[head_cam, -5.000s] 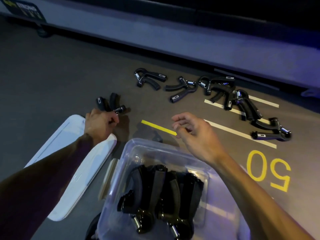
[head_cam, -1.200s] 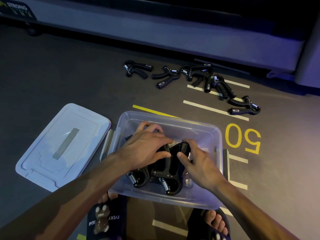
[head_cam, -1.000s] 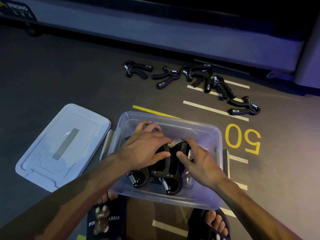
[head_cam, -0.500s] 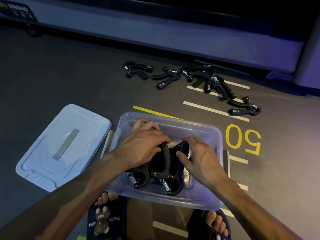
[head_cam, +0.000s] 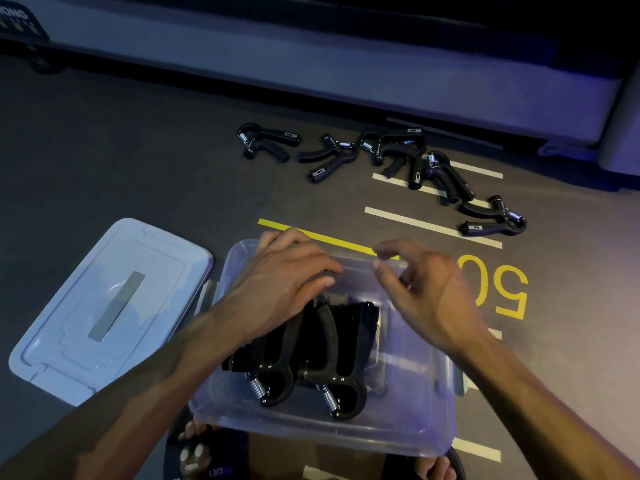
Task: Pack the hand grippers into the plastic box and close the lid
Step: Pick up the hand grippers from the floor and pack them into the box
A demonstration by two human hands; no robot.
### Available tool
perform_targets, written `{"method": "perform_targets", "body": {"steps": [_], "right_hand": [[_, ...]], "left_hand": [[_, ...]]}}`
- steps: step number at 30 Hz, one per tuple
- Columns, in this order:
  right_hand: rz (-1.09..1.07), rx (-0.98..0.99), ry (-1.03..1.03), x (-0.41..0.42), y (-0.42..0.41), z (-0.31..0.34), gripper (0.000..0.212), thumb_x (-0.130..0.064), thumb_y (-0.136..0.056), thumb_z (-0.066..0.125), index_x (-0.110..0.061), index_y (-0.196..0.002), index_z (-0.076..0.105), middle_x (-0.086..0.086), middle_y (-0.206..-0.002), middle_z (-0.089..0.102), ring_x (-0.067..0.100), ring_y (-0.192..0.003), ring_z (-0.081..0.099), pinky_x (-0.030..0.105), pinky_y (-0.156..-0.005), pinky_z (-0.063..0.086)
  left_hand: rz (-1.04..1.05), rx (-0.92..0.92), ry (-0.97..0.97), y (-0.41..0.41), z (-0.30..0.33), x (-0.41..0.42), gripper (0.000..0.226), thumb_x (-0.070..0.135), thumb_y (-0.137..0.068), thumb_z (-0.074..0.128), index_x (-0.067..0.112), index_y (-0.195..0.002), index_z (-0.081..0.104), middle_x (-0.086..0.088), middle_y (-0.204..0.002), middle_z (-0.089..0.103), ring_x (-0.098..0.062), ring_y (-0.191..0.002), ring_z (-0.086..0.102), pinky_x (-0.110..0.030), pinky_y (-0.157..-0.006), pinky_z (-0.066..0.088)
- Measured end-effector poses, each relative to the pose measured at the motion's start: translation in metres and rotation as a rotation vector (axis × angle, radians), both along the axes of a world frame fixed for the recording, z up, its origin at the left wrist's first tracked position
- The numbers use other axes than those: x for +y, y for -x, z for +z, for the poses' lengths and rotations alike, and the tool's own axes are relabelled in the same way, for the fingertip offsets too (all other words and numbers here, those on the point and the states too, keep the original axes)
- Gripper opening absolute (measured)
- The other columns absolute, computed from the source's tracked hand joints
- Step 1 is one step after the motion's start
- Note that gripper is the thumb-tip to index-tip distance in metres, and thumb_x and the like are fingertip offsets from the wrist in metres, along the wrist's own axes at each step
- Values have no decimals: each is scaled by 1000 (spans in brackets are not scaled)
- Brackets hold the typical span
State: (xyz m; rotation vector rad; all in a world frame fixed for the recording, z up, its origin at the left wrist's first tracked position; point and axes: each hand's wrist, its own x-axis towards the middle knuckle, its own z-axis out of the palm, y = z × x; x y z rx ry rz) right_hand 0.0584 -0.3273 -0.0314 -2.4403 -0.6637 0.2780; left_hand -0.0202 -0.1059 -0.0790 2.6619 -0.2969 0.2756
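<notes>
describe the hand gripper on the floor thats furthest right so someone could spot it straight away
Start at the big yellow number 50 painted on the floor to the right of the plastic box. Just beyond it, past the white lines, lies a black hand gripper. It lies alone at the right end of the row, apart from the overlapping cluster.

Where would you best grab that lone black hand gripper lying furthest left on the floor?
Probably from above, around both handles of the leftmost black hand gripper: they fork toward the right and lie flat on the grey floor, apart from its neighbours. Its spring end on the left looks bulkier to pinch.
</notes>
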Motion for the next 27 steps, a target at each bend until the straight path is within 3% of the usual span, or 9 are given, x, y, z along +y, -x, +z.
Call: {"method": "perform_targets", "body": {"steps": [1,3,8,13,15,18,22,25,27], "right_hand": [[-44,-5,-31,1,-12,1,14,-34,-95,62,-25,-104,70,-25,-72,59,4,-59,61,6,-62,38],[-99,4,-78,1,-41,-6,9,-29,-95,62,-24,-99,69,-24,-66,57,7,-55,62,19,-63,47],[-132,64,11,-6,-122,-67,13,-25,-93,62,-22,-103,71,-7,-92,71,20,-72,71,36,-77,56],[-172,115,175,-3,-194,-117,33,-25,-93,60,-19,-125,64,8,-120,66,26,-101,65,27,-85,46],[-227,75,267,-2,-217,-130,41,-32,-92,65,-21,-130,57,11,-135,52,31,-112,58,36,-93,47],[-342,-50,438,-5,-241,-137,54,-30,-86,70,-21,-134,48,15,-138,41,39,-125,42,54,-105,40],[-364,100,545,-14,-253,-153,55,-29,-92,62,-24,-143,42,16,-149,35,43,-137,31,59,-113,26],[-375,52,504,-22,-247,-166,38,-27,-95,59,-19,-131,54,17,-141,38,43,-127,41,57,-109,37],[-393,35,461,-27,-243,-169,28,-21,-93,61,-12,-120,62,18,-131,45,38,-108,53,44,-96,46]], "left_hand": [[13,-19,-5,-7,0,1,22,43,-97,55,34,-111,70,21,-108,66,-14,-104,53,-38,-89,38],[30,-32,-17,-20,-1,4,22,42,-97,55,33,-111,70,18,-107,66,-15,-102,54,-38,-88,37],[21,84,-67,-58,-5,13,28,45,-99,45,35,-111,68,16,-104,66,-17,-96,58,-37,-84,39],[-3,309,-68,-91,-12,17,38,50,-102,26,39,-117,59,16,-101,63,-16,-96,61,-34,-83,40],[-18,342,-21,-97,-15,19,35,47,-104,28,38,-118,58,17,-101,62,-15,-97,61,-35,-85,45],[-7,385,43,-102,-18,23,36,48,-104,28,37,-120,58,16,-106,64,-15,-100,61,-38,-86,51],[-19,417,99,-103,-21,25,38,50,-105,28,36,-121,59,17,-109,65,-12,-101,62,-38,-85,51],[-25,434,113,-103,-19,24,36,49,-105,30,35,-121,60,17,-109,65,-11,-101,62,-37,-86,51],[-20,429,121,-103,-18,24,36,48,-105,31,35,-120,61,18,-108,66,-9,-100,62,-36,-86,51]]}}
